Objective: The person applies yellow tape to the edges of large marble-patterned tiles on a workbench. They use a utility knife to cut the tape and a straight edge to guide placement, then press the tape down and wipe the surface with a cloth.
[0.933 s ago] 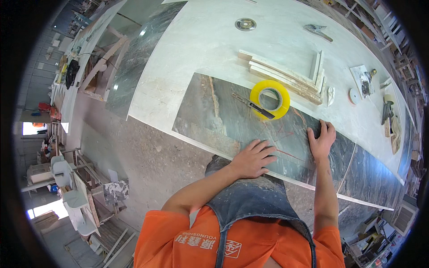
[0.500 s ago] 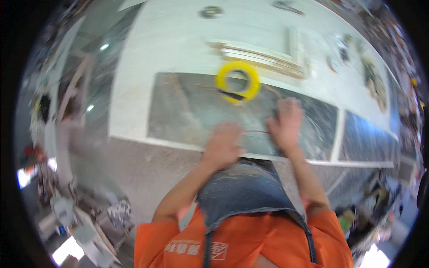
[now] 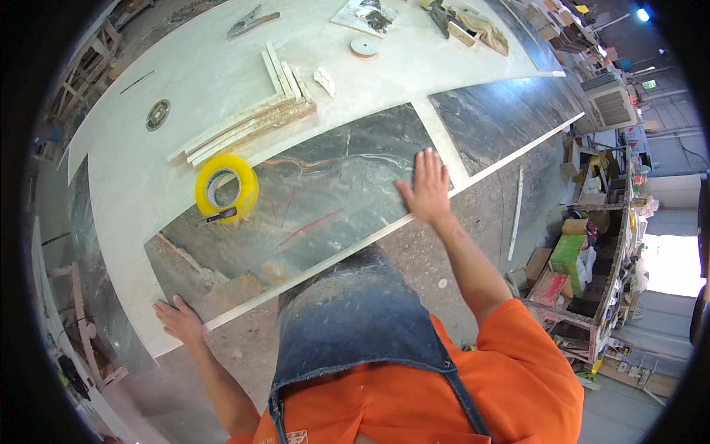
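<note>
A red-marked dark slab (image 3: 347, 185) lies on a white table (image 3: 214, 96) above a workshop floor (image 3: 403, 255), left hand (image 3: 180, 320) and right hand (image 3: 427, 186) spread at opposite ends, pale print (image 3: 297, 437) on the orange shirt (image 3: 510, 362).

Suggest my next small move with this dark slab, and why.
Perhaps lift the yellow tape roll off the dark slab with your left grip: the roll sits at the slab's far edge and might slide if the slab shifts. That grip looks empty, by the near left corner, closer to the roll than the right grip, which lies flat near the right end.
</note>
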Demonstrator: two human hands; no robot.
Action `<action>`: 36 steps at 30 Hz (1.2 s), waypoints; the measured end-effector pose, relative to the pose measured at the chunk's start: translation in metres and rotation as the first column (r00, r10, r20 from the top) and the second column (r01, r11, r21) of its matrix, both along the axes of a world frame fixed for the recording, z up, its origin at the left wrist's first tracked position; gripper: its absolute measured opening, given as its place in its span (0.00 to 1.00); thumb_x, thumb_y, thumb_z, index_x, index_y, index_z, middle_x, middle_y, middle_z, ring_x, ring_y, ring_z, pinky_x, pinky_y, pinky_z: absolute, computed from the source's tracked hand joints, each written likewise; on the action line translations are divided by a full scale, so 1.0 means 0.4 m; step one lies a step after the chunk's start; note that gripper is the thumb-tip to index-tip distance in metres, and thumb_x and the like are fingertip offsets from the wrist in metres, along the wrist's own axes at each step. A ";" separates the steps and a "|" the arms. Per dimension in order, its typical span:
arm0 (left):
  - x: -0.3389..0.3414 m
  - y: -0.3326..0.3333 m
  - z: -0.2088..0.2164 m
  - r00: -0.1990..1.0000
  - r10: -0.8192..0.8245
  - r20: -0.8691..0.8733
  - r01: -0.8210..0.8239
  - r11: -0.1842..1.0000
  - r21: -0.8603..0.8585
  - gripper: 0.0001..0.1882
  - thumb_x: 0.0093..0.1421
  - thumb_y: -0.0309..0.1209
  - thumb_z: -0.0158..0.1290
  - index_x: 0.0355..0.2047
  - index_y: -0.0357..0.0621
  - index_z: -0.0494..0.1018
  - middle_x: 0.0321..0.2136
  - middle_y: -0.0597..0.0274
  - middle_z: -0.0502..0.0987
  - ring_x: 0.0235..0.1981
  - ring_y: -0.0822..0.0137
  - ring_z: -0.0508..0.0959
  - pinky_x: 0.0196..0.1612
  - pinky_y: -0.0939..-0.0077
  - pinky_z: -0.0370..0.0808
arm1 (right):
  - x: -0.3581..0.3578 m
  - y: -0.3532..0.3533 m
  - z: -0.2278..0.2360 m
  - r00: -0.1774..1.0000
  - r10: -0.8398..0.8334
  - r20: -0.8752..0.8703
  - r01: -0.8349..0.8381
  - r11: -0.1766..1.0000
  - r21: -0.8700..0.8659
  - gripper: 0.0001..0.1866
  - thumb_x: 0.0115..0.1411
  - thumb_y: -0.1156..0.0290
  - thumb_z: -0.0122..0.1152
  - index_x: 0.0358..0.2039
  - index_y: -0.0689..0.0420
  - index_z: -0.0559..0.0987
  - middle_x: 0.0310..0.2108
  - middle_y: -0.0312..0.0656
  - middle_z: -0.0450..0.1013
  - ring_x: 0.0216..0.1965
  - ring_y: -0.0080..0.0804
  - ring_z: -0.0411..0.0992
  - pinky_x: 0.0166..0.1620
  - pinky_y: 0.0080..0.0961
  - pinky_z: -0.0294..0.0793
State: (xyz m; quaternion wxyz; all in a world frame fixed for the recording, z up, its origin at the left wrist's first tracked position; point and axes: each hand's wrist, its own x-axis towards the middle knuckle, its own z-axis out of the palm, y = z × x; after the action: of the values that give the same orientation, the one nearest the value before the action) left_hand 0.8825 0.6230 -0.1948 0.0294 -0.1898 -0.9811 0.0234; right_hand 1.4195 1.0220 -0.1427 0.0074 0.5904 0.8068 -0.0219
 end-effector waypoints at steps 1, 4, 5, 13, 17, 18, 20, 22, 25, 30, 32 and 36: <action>-0.027 -0.013 -0.003 0.999 0.032 0.007 -0.032 0.999 -0.011 0.42 0.74 0.60 0.34 0.74 0.38 0.51 0.75 0.50 0.53 0.76 0.49 0.51 0.72 0.39 0.53 | 0.024 0.016 -0.003 0.999 -0.035 -0.014 0.035 0.999 -0.009 0.51 0.68 0.36 0.47 0.74 0.67 0.52 0.77 0.58 0.45 0.79 0.53 0.40 0.76 0.57 0.39; -0.094 -0.025 0.007 0.984 0.172 -0.051 -0.174 0.984 -0.042 0.42 0.73 0.61 0.36 0.73 0.39 0.54 0.75 0.51 0.54 0.75 0.49 0.55 0.70 0.38 0.57 | 0.084 0.070 -0.017 0.996 -0.045 -0.081 0.055 0.990 0.132 0.46 0.68 0.41 0.51 0.71 0.67 0.58 0.74 0.60 0.53 0.76 0.56 0.48 0.74 0.55 0.47; -0.109 -0.038 0.016 0.971 0.223 -0.083 -0.229 0.972 -0.061 0.42 0.73 0.62 0.37 0.73 0.40 0.56 0.75 0.52 0.55 0.74 0.49 0.57 0.69 0.37 0.58 | 0.102 0.069 -0.029 0.994 -0.033 -0.103 0.053 0.980 0.194 0.44 0.68 0.43 0.53 0.70 0.68 0.62 0.72 0.62 0.56 0.74 0.58 0.52 0.73 0.55 0.51; -0.031 -0.143 0.053 0.846 -0.045 0.531 -0.325 0.746 0.582 0.22 0.65 0.31 0.50 0.58 0.39 0.78 0.53 0.49 0.80 0.52 0.57 0.80 0.56 0.67 0.75 | 0.241 0.088 -0.049 0.853 -0.268 -0.448 0.275 0.960 -0.049 0.19 0.63 0.62 0.62 0.52 0.55 0.84 0.48 0.52 0.80 0.49 0.52 0.78 0.53 0.43 0.76; 0.034 -0.062 0.122 0.895 -0.033 0.444 -0.254 0.782 0.569 0.23 0.61 0.28 0.51 0.57 0.36 0.78 0.43 0.51 0.83 0.40 0.64 0.81 0.48 0.71 0.77 | 0.279 0.114 -0.067 0.672 -0.416 -0.612 0.282 0.908 -0.309 0.22 0.63 0.69 0.62 0.58 0.56 0.81 0.37 0.42 0.81 0.34 0.25 0.76 0.41 0.25 0.76; 0.047 -0.055 0.142 0.899 -0.027 0.438 -0.246 0.795 0.554 0.23 0.61 0.27 0.52 0.57 0.35 0.78 0.41 0.53 0.82 0.39 0.65 0.80 0.47 0.71 0.77 | 0.275 0.109 -0.070 0.596 -0.406 -0.692 0.254 0.914 -0.318 0.23 0.63 0.71 0.62 0.59 0.58 0.81 0.35 0.41 0.80 0.32 0.26 0.75 0.39 0.25 0.76; 0.052 -0.057 0.158 0.899 -0.017 0.438 -0.256 0.791 0.556 0.23 0.61 0.26 0.52 0.57 0.35 0.78 0.38 0.56 0.81 0.37 0.67 0.80 0.46 0.72 0.76 | 0.291 0.114 -0.078 0.638 -0.377 -0.671 0.216 0.925 -0.314 0.22 0.65 0.73 0.61 0.59 0.60 0.80 0.35 0.39 0.78 0.35 0.25 0.75 0.41 0.24 0.75; 0.069 -0.057 0.153 0.896 -0.008 0.445 -0.288 0.752 0.593 0.23 0.61 0.26 0.52 0.57 0.35 0.78 0.36 0.58 0.79 0.36 0.68 0.79 0.45 0.73 0.76 | 0.288 0.108 -0.081 0.594 -0.398 -0.699 0.239 0.917 -0.318 0.21 0.66 0.73 0.61 0.59 0.61 0.80 0.37 0.38 0.78 0.36 0.25 0.75 0.42 0.24 0.75; 0.039 -0.108 0.099 0.911 -0.030 0.411 -0.271 0.709 0.651 0.22 0.61 0.26 0.53 0.57 0.39 0.79 0.38 0.59 0.80 0.36 0.69 0.79 0.45 0.73 0.76 | 0.311 0.118 -0.093 0.533 -0.429 -0.730 0.212 0.902 -0.375 0.21 0.67 0.74 0.60 0.59 0.61 0.80 0.38 0.39 0.78 0.37 0.26 0.75 0.42 0.24 0.75; 0.059 -0.085 0.109 0.874 0.020 0.486 -0.350 0.719 0.601 0.22 0.62 0.25 0.55 0.57 0.44 0.80 0.37 0.62 0.79 0.35 0.71 0.77 0.43 0.75 0.75 | 0.289 0.112 -0.056 0.584 -0.445 -0.679 0.251 0.894 -0.370 0.22 0.65 0.73 0.62 0.59 0.64 0.80 0.44 0.42 0.81 0.40 0.26 0.76 0.46 0.23 0.75; 0.052 -0.082 0.108 0.882 0.034 0.469 -0.353 0.708 0.612 0.22 0.63 0.25 0.54 0.58 0.44 0.80 0.36 0.63 0.78 0.34 0.72 0.76 0.42 0.76 0.75 | 0.271 0.106 -0.058 0.530 -0.444 -0.723 0.252 0.896 -0.365 0.22 0.65 0.73 0.62 0.59 0.65 0.79 0.46 0.43 0.81 0.42 0.26 0.76 0.47 0.22 0.74; 0.067 -0.057 0.127 0.863 0.033 0.504 -0.393 0.671 0.629 0.22 0.63 0.23 0.54 0.58 0.41 0.79 0.35 0.65 0.76 0.33 0.73 0.74 0.40 0.77 0.74 | 0.253 0.093 -0.031 0.491 -0.480 -0.727 0.268 0.877 -0.398 0.22 0.66 0.72 0.63 0.59 0.65 0.79 0.48 0.42 0.80 0.43 0.26 0.76 0.49 0.23 0.74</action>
State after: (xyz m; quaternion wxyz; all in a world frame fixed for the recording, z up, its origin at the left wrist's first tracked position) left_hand 0.9092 0.6003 -0.1438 -0.1311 -0.0437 -0.9059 -0.4002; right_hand 1.5207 1.0593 -0.1549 -0.2963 0.6706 0.5621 -0.3827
